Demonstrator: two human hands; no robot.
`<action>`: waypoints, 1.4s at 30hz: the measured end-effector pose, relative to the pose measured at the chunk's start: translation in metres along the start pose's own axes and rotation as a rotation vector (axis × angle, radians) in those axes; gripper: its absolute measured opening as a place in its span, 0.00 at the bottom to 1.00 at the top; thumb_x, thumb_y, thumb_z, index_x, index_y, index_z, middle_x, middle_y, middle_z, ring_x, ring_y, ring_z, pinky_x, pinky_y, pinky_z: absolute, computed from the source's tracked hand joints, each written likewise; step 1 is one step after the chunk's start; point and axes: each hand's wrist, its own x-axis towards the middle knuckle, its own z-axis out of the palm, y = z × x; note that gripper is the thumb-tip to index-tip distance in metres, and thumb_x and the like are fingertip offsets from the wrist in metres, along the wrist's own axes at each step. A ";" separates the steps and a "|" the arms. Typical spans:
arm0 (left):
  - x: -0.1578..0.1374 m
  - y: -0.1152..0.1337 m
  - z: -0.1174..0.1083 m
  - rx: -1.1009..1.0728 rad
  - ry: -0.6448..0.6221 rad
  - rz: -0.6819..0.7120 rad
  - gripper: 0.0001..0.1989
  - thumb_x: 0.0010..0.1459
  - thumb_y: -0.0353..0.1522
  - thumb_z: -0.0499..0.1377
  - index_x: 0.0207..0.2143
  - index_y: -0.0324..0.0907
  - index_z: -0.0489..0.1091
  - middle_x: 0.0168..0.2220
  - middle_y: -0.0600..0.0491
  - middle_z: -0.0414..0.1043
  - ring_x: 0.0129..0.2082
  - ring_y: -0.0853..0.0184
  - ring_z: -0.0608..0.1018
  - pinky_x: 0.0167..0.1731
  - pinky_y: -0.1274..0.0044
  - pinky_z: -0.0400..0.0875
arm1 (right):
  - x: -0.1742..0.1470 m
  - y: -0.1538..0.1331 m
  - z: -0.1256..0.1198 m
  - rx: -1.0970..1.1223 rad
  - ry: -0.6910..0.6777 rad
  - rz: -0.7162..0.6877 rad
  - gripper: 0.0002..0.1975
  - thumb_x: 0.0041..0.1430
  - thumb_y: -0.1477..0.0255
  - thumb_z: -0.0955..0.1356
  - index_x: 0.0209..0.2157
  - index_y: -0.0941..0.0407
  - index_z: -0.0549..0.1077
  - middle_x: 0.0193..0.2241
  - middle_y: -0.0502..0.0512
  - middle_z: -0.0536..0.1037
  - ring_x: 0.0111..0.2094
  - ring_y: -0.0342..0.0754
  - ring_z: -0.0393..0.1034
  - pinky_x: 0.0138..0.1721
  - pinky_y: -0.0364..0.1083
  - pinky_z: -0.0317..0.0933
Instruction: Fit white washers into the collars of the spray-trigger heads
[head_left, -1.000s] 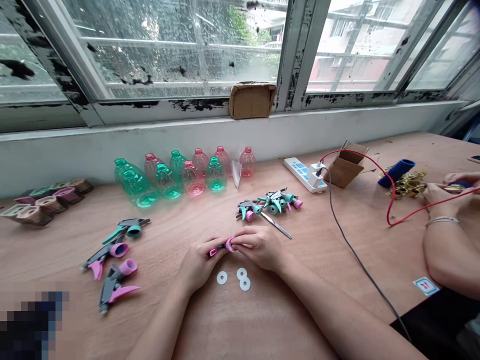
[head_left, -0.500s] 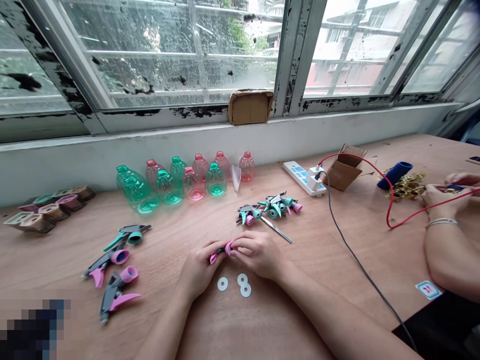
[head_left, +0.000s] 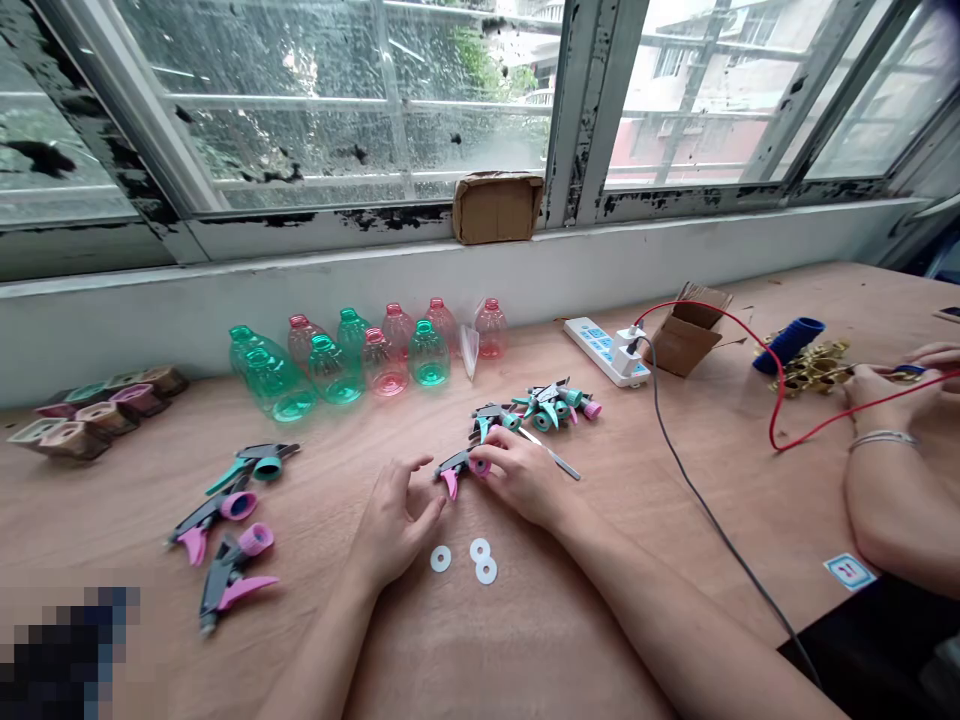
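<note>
A grey spray trigger head with a pink lever and pink collar (head_left: 450, 470) is held at its collar by my right hand (head_left: 521, 475), whose fingers are closed on it. Just left of it, my left hand (head_left: 394, 520) is open, thumb and fingers apart around nothing. Below the hands lie three white ring washers (head_left: 441, 559), two of them overlapping. Beyond my right hand is a pile of teal and pink spray trigger heads (head_left: 555, 402), with a thin metal tool (head_left: 559, 460) beside it. Three more spray trigger heads (head_left: 225, 590) rest at the left.
Green and pink clear bottles (head_left: 386, 365) stand along the wall. Small containers (head_left: 94, 420) sit at far left. A power strip (head_left: 604, 350), red cable (head_left: 780, 395) and cardboard box (head_left: 686, 335) are at right. A co-worker's hands (head_left: 889, 390) are near brass parts (head_left: 810, 368).
My left hand has let go of the spray trigger head and opened. My right hand has moved it slightly up and right, towards the pile.
</note>
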 end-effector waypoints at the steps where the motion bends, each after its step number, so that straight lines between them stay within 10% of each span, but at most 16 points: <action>1: 0.000 0.001 -0.001 0.005 0.019 0.004 0.19 0.57 0.34 0.58 0.51 0.46 0.63 0.49 0.47 0.71 0.47 0.59 0.74 0.47 0.66 0.71 | 0.000 0.001 -0.001 -0.006 -0.011 -0.004 0.10 0.59 0.76 0.69 0.42 0.50 0.77 0.39 0.52 0.75 0.36 0.44 0.70 0.36 0.41 0.61; 9: 0.003 -0.003 -0.002 0.072 0.235 -0.135 0.14 0.58 0.37 0.56 0.45 0.41 0.66 0.44 0.46 0.71 0.45 0.57 0.73 0.45 0.65 0.70 | -0.003 -0.002 0.002 0.038 -0.194 -0.048 0.10 0.60 0.68 0.70 0.44 0.48 0.78 0.37 0.51 0.77 0.34 0.44 0.71 0.34 0.42 0.60; 17: 0.002 0.000 -0.037 0.679 0.492 -0.378 0.14 0.57 0.38 0.55 0.44 0.42 0.69 0.52 0.40 0.65 0.55 0.44 0.65 0.51 0.54 0.60 | -0.002 -0.008 -0.003 0.023 -0.113 0.121 0.17 0.59 0.66 0.70 0.50 0.52 0.74 0.34 0.53 0.80 0.34 0.48 0.72 0.35 0.44 0.59; 23: 0.001 -0.030 -0.066 0.667 0.214 -0.650 0.21 0.59 0.47 0.52 0.41 0.42 0.72 0.47 0.34 0.70 0.51 0.36 0.68 0.43 0.45 0.61 | -0.008 -0.020 -0.030 0.127 -0.529 -0.208 0.07 0.55 0.65 0.72 0.35 0.52 0.78 0.30 0.49 0.77 0.29 0.43 0.69 0.27 0.42 0.50; 32: 0.002 -0.008 -0.030 0.104 0.096 -0.003 0.15 0.64 0.39 0.49 0.44 0.43 0.71 0.45 0.48 0.73 0.48 0.59 0.73 0.50 0.68 0.67 | -0.007 -0.022 -0.035 0.198 -0.714 -0.198 0.18 0.46 0.60 0.76 0.39 0.51 0.77 0.34 0.48 0.75 0.33 0.44 0.67 0.27 0.42 0.48; 42: 0.003 -0.015 -0.016 0.217 -0.111 0.061 0.29 0.53 0.25 0.54 0.58 0.47 0.63 0.63 0.49 0.59 0.61 0.57 0.64 0.60 0.62 0.59 | -0.010 -0.021 -0.031 0.196 -0.716 -0.180 0.13 0.48 0.66 0.74 0.37 0.53 0.75 0.34 0.48 0.75 0.30 0.43 0.67 0.28 0.41 0.50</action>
